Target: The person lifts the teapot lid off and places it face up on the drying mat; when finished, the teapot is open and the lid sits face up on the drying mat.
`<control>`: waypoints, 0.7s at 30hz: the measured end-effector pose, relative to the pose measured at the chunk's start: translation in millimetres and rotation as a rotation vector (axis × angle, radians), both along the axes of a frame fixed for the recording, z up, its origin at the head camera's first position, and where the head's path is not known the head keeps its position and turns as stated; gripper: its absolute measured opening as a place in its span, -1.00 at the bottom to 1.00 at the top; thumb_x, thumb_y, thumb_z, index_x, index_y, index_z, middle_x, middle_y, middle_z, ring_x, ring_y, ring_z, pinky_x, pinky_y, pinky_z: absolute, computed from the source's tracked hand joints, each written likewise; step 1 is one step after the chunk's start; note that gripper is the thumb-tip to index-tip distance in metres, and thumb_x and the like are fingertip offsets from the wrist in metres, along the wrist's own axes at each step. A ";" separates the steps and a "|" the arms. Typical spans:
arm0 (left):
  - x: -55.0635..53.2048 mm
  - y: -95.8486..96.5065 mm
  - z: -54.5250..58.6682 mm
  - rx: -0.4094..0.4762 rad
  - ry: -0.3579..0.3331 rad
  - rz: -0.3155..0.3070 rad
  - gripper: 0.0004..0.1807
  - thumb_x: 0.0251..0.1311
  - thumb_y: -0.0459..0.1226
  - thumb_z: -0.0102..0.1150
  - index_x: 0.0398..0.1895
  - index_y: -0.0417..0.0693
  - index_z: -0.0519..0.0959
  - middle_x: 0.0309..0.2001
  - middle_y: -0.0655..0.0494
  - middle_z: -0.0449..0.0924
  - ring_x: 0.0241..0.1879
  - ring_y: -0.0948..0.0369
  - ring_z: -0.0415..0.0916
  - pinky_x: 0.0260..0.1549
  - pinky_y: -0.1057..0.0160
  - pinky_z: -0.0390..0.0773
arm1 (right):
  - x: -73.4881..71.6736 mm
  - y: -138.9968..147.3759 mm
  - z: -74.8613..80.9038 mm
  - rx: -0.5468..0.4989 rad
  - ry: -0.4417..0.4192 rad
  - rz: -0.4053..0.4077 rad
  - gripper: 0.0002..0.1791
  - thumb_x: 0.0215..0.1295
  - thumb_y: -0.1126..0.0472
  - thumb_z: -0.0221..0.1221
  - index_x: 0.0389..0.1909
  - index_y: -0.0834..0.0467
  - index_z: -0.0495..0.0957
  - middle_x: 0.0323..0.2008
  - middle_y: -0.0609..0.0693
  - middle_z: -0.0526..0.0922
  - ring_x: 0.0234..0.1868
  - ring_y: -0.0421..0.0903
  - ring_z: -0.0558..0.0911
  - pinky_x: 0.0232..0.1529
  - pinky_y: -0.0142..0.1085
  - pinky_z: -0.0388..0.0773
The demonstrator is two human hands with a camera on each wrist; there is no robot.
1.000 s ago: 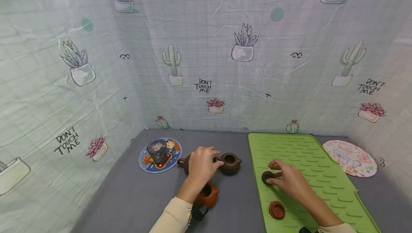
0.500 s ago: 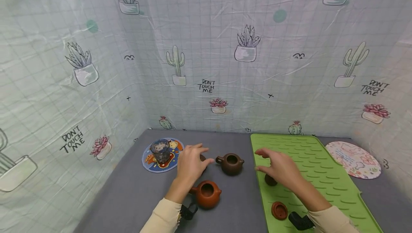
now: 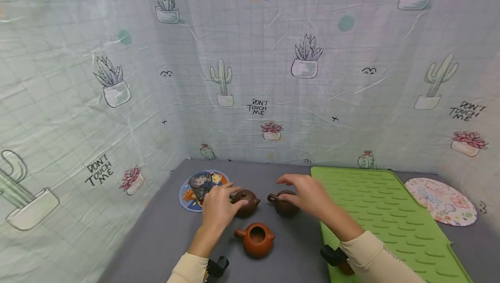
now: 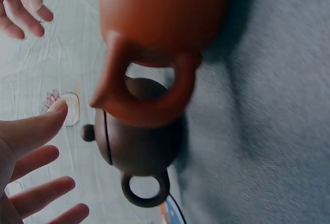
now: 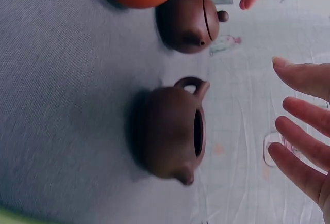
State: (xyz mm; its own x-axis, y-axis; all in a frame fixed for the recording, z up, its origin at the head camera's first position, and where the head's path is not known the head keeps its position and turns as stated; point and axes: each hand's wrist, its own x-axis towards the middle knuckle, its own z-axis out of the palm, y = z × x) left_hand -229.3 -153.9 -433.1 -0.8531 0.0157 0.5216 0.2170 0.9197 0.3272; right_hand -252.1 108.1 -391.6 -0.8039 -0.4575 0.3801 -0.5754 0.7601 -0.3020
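My left hand is held with fingers apart beside a lidded dark-brown teapot; the left wrist view shows nothing in its grasp. My right hand hovers over a second brown teapot, which has no lid. Its thumb and fingers are spread and do not touch that teapot in the right wrist view. Nearer to me stands an orange-brown teapot, lidless, its handle pointing left. The orange-brown lid on the mat is mostly covered by the right wrist strap. The dark lid is hidden behind my right forearm.
A green ridged mat covers the right side of the grey table. At the back left, a glass stands on a round blue mat. A round floral mat lies far right. A patterned curtain borders the back.
My right hand has let go of the dark lid on the green mat and moved left over the lidless brown teapot. My left hand has drawn back leftward from that teapot's handle.
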 end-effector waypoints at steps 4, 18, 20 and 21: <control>1.1 -7.3 -5.3 0.008 -0.003 0.014 -0.52 -0.10 0.04 0.61 -0.07 0.13 0.81 0.10 0.00 0.76 0.04 -0.09 0.69 -0.11 -0.14 0.65 | -3.7 -14.9 -1.0 -0.022 -0.032 0.027 -0.62 0.17 0.06 0.47 0.03 -0.10 0.70 -0.06 -0.16 0.79 -0.03 -0.13 0.76 -0.13 -0.17 0.71; -6.3 -20.5 -16.3 0.015 -0.012 0.044 -0.43 -0.19 0.10 0.63 -0.05 0.09 0.81 0.09 -0.05 0.76 -0.04 -0.11 0.73 -0.17 -0.10 0.70 | -10.4 -69.2 -22.9 -0.055 0.016 0.154 -0.64 0.28 0.05 0.38 0.09 -0.04 0.70 0.12 -0.06 0.74 0.15 -0.03 0.70 0.11 -0.06 0.68; -7.3 -20.2 -18.8 0.034 -0.030 0.050 -0.42 -0.19 0.10 0.64 -0.05 0.10 0.81 0.10 -0.05 0.75 -0.02 -0.11 0.73 -0.13 -0.12 0.69 | -11.1 -73.3 -26.1 -0.044 0.025 0.168 -0.63 0.31 0.04 0.36 0.12 -0.04 0.69 0.17 -0.04 0.71 0.19 -0.02 0.68 0.15 -0.05 0.67; -7.6 -19.9 -19.8 0.042 -0.037 0.050 -0.42 -0.20 0.09 0.64 -0.05 0.09 0.81 0.11 -0.05 0.75 -0.02 -0.11 0.72 -0.12 -0.12 0.68 | -11.3 -74.8 -27.9 -0.035 0.028 0.171 -0.63 0.33 0.04 0.35 0.13 -0.04 0.69 0.20 -0.03 0.69 0.21 -0.02 0.68 0.15 -0.06 0.67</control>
State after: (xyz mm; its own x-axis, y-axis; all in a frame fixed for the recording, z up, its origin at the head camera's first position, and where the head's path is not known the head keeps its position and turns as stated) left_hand -237.0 -173.8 -452.9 -0.8707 -0.0484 0.4894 0.1586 0.9144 0.3726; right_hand -263.4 33.4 -419.5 -0.7043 -0.5731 0.4189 -0.7040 0.6397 -0.3085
